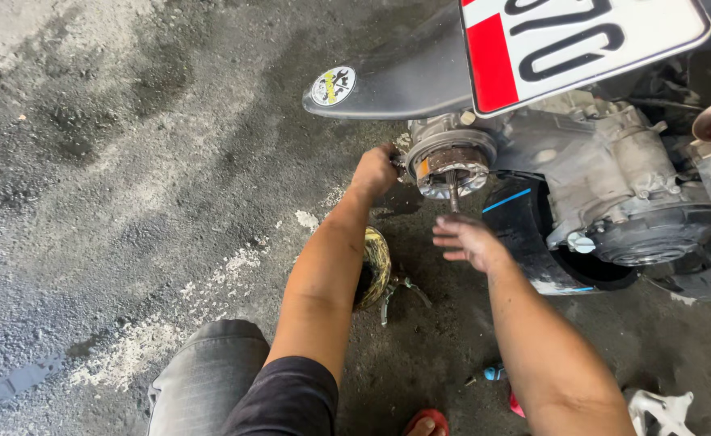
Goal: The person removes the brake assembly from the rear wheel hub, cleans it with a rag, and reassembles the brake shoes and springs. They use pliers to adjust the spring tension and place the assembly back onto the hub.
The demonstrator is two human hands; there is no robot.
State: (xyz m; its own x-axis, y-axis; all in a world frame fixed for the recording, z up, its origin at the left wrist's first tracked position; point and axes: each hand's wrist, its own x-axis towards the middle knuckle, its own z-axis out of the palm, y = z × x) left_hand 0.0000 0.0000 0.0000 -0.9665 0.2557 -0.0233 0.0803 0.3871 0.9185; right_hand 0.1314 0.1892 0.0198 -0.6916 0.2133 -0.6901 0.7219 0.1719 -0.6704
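While my left hand (374,171) grips the edge of the scooter's exposed brake hub (451,164) to steady it, my right hand (467,241) hovers open-fingered beneath the axle (453,192), empty.

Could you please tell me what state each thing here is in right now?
Left hand: closed on the hub's left edge.
Right hand: open, below the axle, apart.
Wheel hub: bare, axle exposed.
Engine case: mounted, dirty.
Round metal part: lying on the floor.
Floor: stained, dusty.
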